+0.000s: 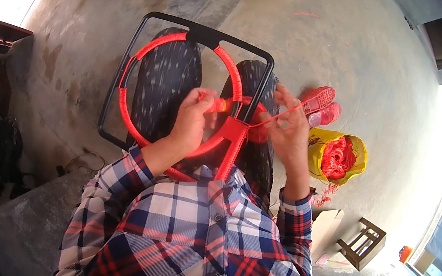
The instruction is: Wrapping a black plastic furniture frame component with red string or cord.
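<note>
Red cord stretched between the wrapped frame and the right hand

A black metal frame [204,34], with a red-wrapped ring [231,69] set inside it, is held tilted over the dark-trousered knees, in the centre and left of centre of the picture. From the frame's red-wrapped lower-right corner [234,131], a taut red strand [261,122] is led up and to the right, its long axis slanted toward the pair of red shoes [318,101]. The corner is flanked by both hands, the right being the nearer.

By the left hand [190,117], a red bundle [217,105] is gripped inside the ring, the fingers curled round it. The right hand [290,135] is placed outside the frame's right bar, its fingers partly spread and crossed by the strand; whether its grip is closed on the strand cannot be told.

At right of centre, more red cord [338,158] is contained in a yellow bag [315,150] set on the concrete floor [271,10]; at lower right, a small wooden stool [364,243] can be seen
</note>
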The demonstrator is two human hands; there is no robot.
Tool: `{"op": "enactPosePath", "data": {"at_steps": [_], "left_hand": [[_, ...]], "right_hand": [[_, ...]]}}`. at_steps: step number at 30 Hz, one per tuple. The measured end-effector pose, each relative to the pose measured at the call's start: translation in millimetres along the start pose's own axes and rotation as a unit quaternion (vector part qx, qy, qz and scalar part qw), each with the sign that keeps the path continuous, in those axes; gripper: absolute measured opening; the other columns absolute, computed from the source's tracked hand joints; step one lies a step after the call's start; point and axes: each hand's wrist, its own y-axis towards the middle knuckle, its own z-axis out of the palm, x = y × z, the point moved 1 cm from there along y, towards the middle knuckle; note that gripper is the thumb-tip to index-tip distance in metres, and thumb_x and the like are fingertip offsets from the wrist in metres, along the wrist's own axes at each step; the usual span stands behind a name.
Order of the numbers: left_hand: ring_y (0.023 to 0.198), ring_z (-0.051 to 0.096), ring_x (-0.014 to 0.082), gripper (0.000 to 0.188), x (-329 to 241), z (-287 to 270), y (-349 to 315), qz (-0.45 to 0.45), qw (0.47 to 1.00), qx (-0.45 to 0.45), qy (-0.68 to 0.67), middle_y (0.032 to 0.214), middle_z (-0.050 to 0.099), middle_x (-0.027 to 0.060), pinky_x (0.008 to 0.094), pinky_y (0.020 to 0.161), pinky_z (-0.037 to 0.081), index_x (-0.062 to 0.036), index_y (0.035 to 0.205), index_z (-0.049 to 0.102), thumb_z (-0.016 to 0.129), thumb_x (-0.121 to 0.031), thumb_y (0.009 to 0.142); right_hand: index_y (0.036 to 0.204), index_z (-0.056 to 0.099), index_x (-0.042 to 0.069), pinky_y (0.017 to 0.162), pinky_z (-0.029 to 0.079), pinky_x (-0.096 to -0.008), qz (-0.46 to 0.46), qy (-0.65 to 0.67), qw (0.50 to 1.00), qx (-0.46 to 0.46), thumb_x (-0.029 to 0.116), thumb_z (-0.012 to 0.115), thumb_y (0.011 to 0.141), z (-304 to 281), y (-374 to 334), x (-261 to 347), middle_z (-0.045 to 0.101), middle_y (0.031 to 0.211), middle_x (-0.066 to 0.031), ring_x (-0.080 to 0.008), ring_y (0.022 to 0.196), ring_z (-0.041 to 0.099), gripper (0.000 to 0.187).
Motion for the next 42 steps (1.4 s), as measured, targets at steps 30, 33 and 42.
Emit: {"op": "enactPosePath", "data": {"at_steps": [30,33,42], "left_hand": [[0.091,0.061,0.0182,0.038,-5,17,-6,-0.179,0.962,0.174,-0.113,0.102,0.061,0.0097,0.0337,0.084,0.049,-0.0025,0.120,0.051,0.037,-0.030,0.098],[0.094,0.061,0.0205,0.036,-3,18,-3,-0.165,0.954,0.201,-0.150,0.105,0.061,0.0115,0.0349,0.085,0.048,-0.0023,0.116,0.052,0.039,-0.029,0.097],[0.095,0.061,0.0213,0.037,-3,19,-3,-0.143,0.962,0.211,-0.100,0.105,0.062,0.0115,0.0345,0.089,0.047,-0.0006,0.115,0.051,0.042,-0.021,0.085]], "right_hand": [[0.095,0.060,-0.003,0.071,0.052,-0.0299,0.246,0.245,0.929,0.130,0.004,0.058,0.070,-92,-80,-141,0.065,0.085,-0.0089,-0.0178,0.074,0.062,0.026],[0.090,0.059,0.000,0.066,0.052,-0.0306,0.235,0.538,0.777,-0.225,0.013,0.064,0.074,-120,-111,-191,0.064,0.085,-0.0119,-0.0173,0.066,0.058,0.022],[0.077,0.053,0.008,0.053,0.040,-0.0208,0.197,0.551,0.800,-0.130,0.008,0.057,0.080,-77,-92,-184,0.051,0.064,0.0009,-0.0087,0.054,0.047,0.005]]}}
